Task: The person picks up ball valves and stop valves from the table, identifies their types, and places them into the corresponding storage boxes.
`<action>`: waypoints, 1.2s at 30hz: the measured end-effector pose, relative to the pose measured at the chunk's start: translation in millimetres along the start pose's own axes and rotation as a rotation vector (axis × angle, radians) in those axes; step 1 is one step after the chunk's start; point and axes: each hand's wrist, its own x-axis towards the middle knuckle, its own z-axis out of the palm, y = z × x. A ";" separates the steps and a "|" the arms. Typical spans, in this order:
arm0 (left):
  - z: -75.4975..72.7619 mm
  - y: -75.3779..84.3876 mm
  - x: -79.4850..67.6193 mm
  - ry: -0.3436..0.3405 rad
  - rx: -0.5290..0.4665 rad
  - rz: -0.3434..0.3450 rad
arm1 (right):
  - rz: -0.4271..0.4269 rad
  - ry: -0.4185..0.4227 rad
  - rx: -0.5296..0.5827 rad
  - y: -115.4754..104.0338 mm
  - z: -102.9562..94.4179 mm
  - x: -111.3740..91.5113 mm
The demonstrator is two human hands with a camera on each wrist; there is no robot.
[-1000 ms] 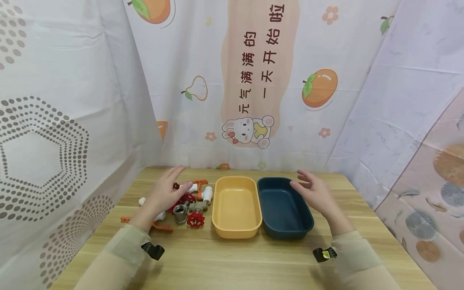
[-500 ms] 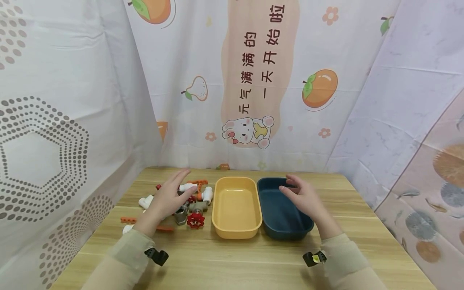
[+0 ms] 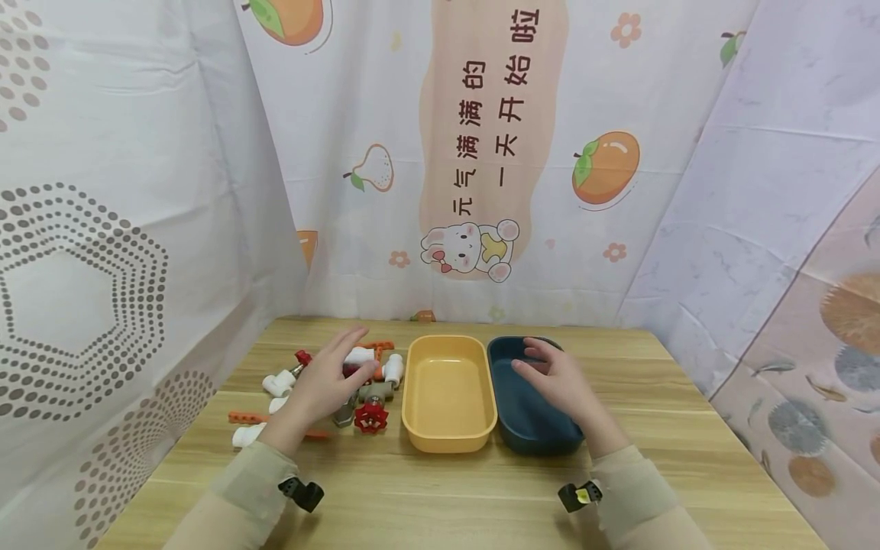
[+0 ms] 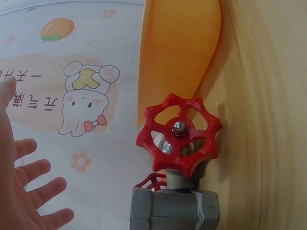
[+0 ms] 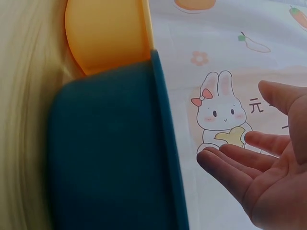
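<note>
L hand nr pipe fittings, R hand nr blue bin (both w/ fingers loosely spread).

**Printed cloth on 3 sides of a wooden table**

We face a white back cloth, lightly creased, with orange fruit, small flowers, 2 columns of dark lettering and a sideways rabbit. To our left hangs a paler cloth bearing a hexagon of grey-brown dots. To our right, a faintly marbled cloth meets a pinkish one with round brown and grey shapes. Our tabletop shows light, streaky grain under soft light.
</note>
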 end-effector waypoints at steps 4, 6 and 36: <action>2.3 0.4 -1.2 0.001 -0.005 0.008 | 0.012 -0.003 -0.024 0.2 5.3 -0.3; 3.1 0.6 -1.9 0.003 -0.004 0.013 | 0.015 -0.002 -0.042 0.2 8.0 -0.8; 25.4 0.8 -10.8 -0.021 0.017 0.038 | 0.111 -0.013 -0.090 -3.4 51.6 -2.8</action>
